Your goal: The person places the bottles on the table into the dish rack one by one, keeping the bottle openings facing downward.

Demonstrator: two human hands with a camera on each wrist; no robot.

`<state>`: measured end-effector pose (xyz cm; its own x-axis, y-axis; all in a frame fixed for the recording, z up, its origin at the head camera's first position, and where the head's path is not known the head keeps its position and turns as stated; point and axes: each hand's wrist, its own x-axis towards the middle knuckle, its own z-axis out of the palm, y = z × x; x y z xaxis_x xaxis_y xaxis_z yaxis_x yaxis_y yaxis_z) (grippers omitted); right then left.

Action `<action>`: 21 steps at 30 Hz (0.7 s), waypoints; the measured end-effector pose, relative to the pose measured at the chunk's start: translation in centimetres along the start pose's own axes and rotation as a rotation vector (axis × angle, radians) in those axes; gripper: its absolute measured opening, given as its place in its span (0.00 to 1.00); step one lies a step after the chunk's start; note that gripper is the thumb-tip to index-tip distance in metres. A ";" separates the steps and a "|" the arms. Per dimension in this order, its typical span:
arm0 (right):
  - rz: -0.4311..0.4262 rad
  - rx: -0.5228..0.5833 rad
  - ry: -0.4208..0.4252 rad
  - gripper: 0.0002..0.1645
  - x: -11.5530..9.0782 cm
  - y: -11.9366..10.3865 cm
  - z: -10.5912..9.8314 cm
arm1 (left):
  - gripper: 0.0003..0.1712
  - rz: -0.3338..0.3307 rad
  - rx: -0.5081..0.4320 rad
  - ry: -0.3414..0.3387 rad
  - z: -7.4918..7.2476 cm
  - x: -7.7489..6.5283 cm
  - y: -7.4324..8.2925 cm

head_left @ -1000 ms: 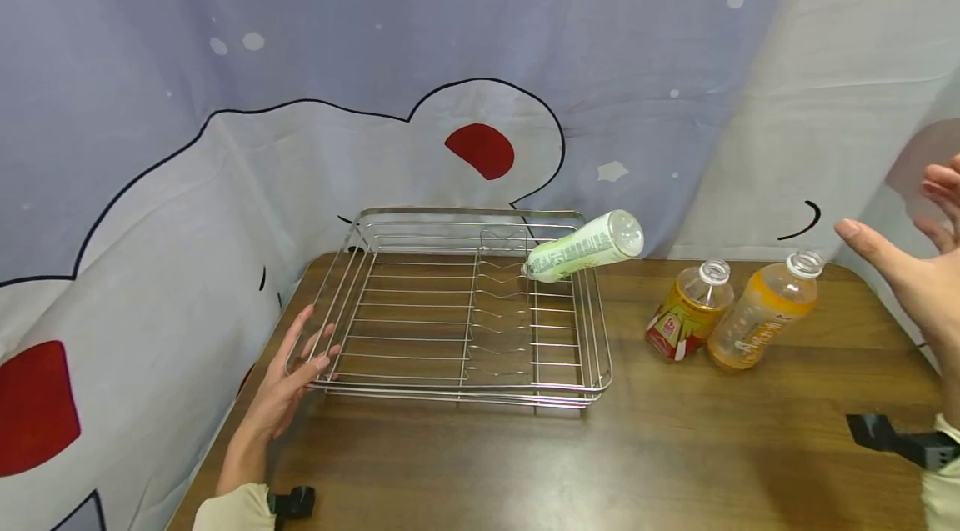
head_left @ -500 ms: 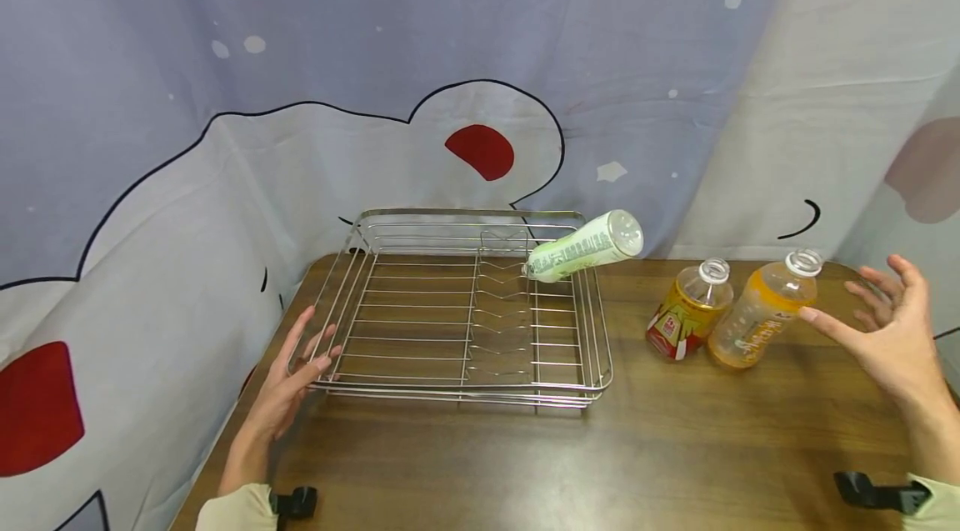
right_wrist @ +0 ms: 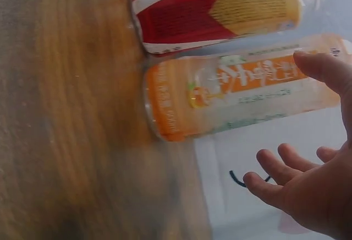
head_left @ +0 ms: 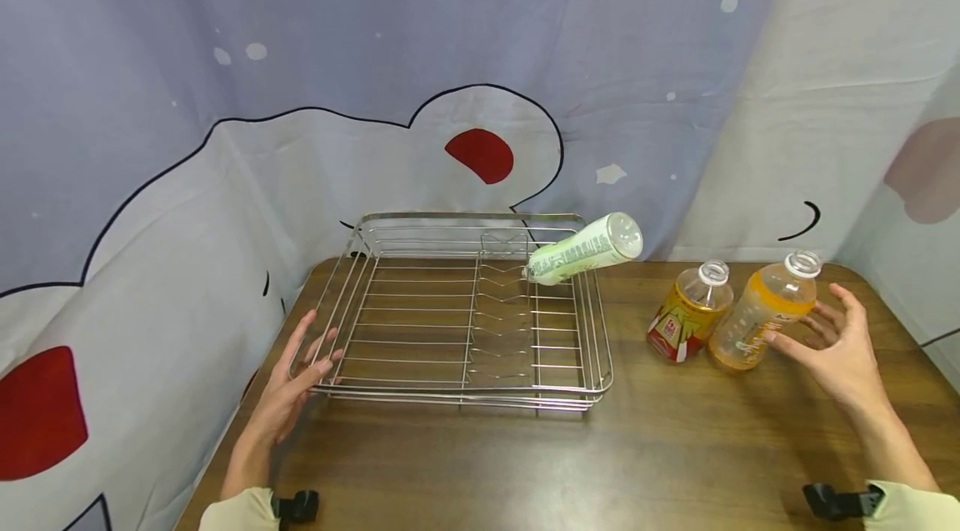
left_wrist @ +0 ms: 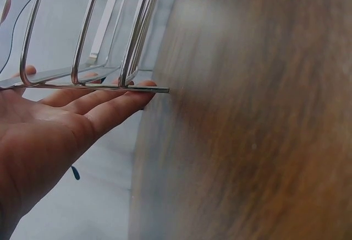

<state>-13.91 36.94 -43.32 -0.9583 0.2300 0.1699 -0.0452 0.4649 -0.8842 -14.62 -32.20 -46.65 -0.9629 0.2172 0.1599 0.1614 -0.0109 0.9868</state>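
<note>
Evidently, the step in hand is taking hold of the orange bottle (head_left: pixel 761 311), which stands on the surface (head_left: pixel 675 456) just beside the red and yellow bottle (head_left: pixel 684 316). The right hand (head_left: pixel 843 356) is parted wide and grips nothing: its thumb lies in front of the label, its fingers apart from the bottle on the outer side; whether the thumb touches the plastic I cannot tell. To do this well, bring the palm in level, get the fingers behind the body at label height, then let thumb and fingers meet it together so neither side shoves it over. The plastic looks thin and light, so a gentle squeeze should do. With these 2 bottles so near each other, a straight lift would probably avoid a knock. Meanwhile the left hand (head_left: pixel 281 393) rests with fingers nearly straight against the near left corner of the wire rack (head_left: pixel 472 216); light, even contact there should suit, since the green bottle (head_left: pixel 585 249) leans base-up over the right side and could be jolted.
</note>
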 end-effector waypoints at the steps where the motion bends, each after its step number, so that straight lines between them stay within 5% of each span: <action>1: -0.001 -0.006 -0.002 0.60 0.1 0.2 0.1 | 0.43 -0.001 0.003 0.000 0.0 0.0 0.0; 12: -0.057 -0.048 -0.021 0.59 0.3 1.3 1.5 | 0.43 -0.001 0.013 0.005 0.0 0.0 0.1; 21: -0.105 -0.010 -0.036 0.41 0.4 2.2 3.0 | 0.43 -0.005 0.011 0.005 0.0 0.0 -0.1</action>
<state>-15.27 35.51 -46.52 -0.9579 0.1484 0.2457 -0.1437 0.4930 -0.8581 -14.61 -32.23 -46.73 -0.9648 0.2121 0.1554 0.1592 0.0006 0.9873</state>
